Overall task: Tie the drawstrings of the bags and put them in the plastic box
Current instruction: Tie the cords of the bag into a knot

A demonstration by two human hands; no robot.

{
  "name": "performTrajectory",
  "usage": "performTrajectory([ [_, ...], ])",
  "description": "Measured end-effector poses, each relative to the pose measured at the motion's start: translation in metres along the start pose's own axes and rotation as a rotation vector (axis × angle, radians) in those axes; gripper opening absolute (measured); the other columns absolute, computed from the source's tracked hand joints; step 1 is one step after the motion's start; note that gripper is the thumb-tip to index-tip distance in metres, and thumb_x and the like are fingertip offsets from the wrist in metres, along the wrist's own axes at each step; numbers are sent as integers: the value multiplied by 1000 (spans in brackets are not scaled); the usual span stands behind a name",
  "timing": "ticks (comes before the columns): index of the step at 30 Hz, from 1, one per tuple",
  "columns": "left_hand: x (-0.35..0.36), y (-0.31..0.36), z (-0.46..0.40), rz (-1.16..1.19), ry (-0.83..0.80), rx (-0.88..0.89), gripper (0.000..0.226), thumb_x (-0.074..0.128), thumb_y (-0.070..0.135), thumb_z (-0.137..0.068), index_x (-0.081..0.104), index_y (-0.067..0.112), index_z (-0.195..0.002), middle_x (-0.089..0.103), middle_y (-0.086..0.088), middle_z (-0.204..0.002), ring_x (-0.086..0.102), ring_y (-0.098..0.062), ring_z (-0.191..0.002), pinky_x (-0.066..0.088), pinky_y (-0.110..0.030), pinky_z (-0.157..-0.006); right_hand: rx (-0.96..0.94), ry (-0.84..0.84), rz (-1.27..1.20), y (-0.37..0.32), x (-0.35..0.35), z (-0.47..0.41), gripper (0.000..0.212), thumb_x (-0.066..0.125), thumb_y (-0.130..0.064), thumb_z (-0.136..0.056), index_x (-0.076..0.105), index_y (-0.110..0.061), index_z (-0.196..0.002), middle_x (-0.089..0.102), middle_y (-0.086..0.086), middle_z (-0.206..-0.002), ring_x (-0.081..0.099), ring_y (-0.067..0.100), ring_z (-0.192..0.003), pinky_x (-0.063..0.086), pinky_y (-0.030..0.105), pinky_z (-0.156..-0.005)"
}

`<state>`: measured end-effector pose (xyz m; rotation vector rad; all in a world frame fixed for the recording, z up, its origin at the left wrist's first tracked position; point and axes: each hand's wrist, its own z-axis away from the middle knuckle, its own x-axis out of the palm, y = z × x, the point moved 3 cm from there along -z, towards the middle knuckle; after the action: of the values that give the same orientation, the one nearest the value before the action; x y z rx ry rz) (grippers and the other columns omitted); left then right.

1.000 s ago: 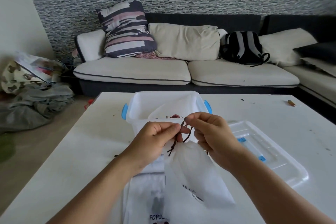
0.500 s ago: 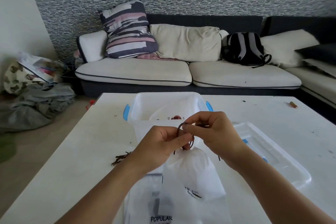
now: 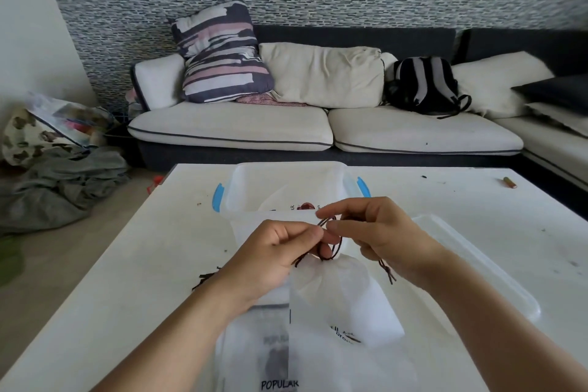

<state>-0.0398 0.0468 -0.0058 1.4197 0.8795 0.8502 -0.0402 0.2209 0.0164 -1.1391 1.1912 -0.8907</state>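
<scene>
A small white drawstring bag (image 3: pixel 337 299) hangs over the white table, its gathered neck held up between both hands. My left hand (image 3: pixel 273 256) pinches the dark brown drawstring (image 3: pixel 332 237) at the neck. My right hand (image 3: pixel 375 229) pinches the same cord, which forms a loop between the fingers; a loose end dangles under that hand. Just behind the hands stands the clear plastic box (image 3: pixel 241 197) with blue latches, with a white bag inside it. Several more flat white bags (image 3: pixel 276 356) printed "POPULAR" lie on the table below the held bag.
The box's clear lid (image 3: pixel 483 277) lies on the table to the right. Loose brown cords (image 3: pixel 205 278) lie left of my left wrist. A small brown object (image 3: pixel 509 182) sits at the far right of the table. A sofa with cushions and a backpack stands beyond.
The bag has been lifted a little and its neck is more gathered. My right hand has brought the cord round into a loop above my left fingers.
</scene>
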Motion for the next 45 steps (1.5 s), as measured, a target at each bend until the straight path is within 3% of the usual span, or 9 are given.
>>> performTrajectory([
  [3,-1,1,0,-20,-10,0,33,60,32,-87,78,6,-96,73,2,-83,66,-6,-80,47,-14,-74,31,-103,-46,4,2,-1,13,67,-13,-93,77,-6,-96,47,3,-62,19,14,-54,16,21,-45],
  [8,-5,-3,0,17,30,-39,29,66,36,-80,78,9,-81,74,1,-84,67,-7,-83,46,-17,-75,71,-109,-194,6,1,-2,14,68,-19,-86,69,-5,-88,29,-1,-59,19,9,-49,14,20,-43],
  [15,-6,-4,-1,158,-25,-70,32,57,32,-90,79,13,-104,69,-4,-90,61,-17,-88,44,-31,-84,114,-74,-305,7,3,-4,13,58,-9,-96,66,-2,-89,36,-1,-61,19,6,-46,11,20,-43],
  [21,-10,-5,-3,239,139,-122,19,73,26,-70,82,15,-83,74,-6,-83,65,-15,-75,50,-23,-72,136,-32,-327,11,6,-7,14,61,-10,-94,72,-5,-87,36,-2,-60,19,7,-46,14,17,-39],
  [26,-12,-7,-4,217,173,-110,17,65,20,-89,81,14,-91,74,-6,-85,66,-15,-78,52,-24,-73,133,56,-331,16,6,-12,11,65,-10,-93,71,-2,-91,43,-3,-57,20,7,-45,17,16,-37],
  [30,-13,-9,-4,146,196,-123,13,68,14,-89,81,14,-89,76,-7,-87,69,-13,-80,53,-22,-72,64,86,-269,16,8,-13,15,66,-13,-94,71,2,-92,46,-2,-59,21,9,-48,19,18,-39],
  [35,-16,-6,-3,117,312,-94,14,67,11,-93,78,11,-101,77,-5,-85,70,-9,-76,52,-14,-65,-12,170,-1,16,4,-14,12,73,-21,-91,79,-12,-86,55,-6,-58,23,11,-45,19,22,-44],
  [40,-32,-6,-3,196,542,-16,12,67,10,-93,77,14,-99,76,-2,-82,68,-10,-81,53,-27,-86,54,101,413,17,-10,-10,21,69,-20,-93,74,-12,-75,54,-10,-52,31,8,-39,29,16,-41],
  [45,-34,-6,2,65,548,13,13,70,11,-92,77,16,-102,78,0,-84,71,-6,-77,53,-12,-71,-151,43,431,0,9,-7,16,69,-25,-94,75,-21,-80,55,-11,-57,39,4,-50,34,14,-51],
])
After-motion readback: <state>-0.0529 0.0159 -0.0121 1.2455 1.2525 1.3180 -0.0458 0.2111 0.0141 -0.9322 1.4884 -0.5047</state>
